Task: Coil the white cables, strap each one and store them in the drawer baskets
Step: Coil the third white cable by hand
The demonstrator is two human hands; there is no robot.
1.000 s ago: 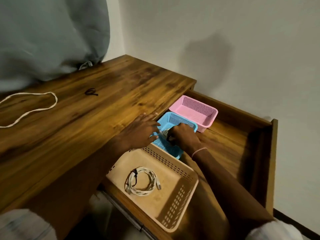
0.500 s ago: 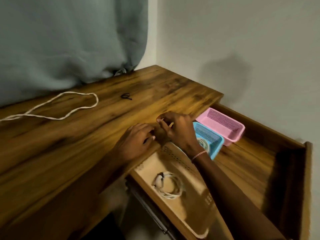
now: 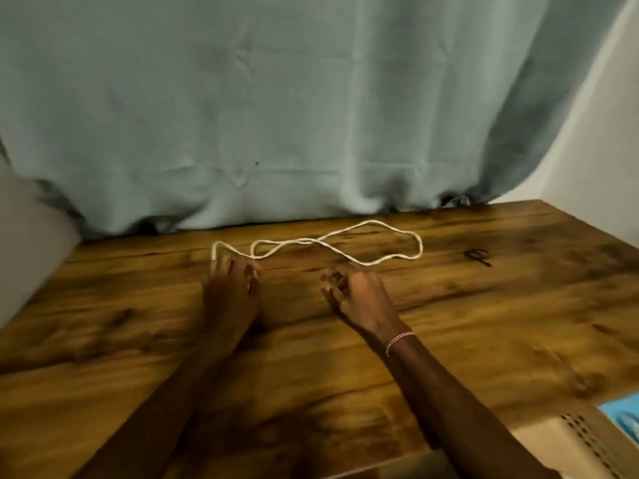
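A loose white cable [image 3: 294, 241] lies in long loops on the wooden table [image 3: 484, 323] near the curtain. My left hand [image 3: 231, 288] reaches over the table, its fingertips at the cable's left loop; the blur hides whether they touch it. My right hand [image 3: 358, 292] hovers just short of the cable's middle, fingers loosely curled and holding nothing. A small black strap [image 3: 479, 255] lies on the table to the right of the cable.
A grey-green curtain [image 3: 276, 115] hangs behind the table's far edge. At the bottom right, corners of the beige basket [image 3: 570, 440] and the blue basket [image 3: 622, 413] show in the open drawer. A pale wall stands at the right.
Both hands left the drawer baskets and moved left and forward over the table to the loose cable. My view swung from the drawer to the tabletop.
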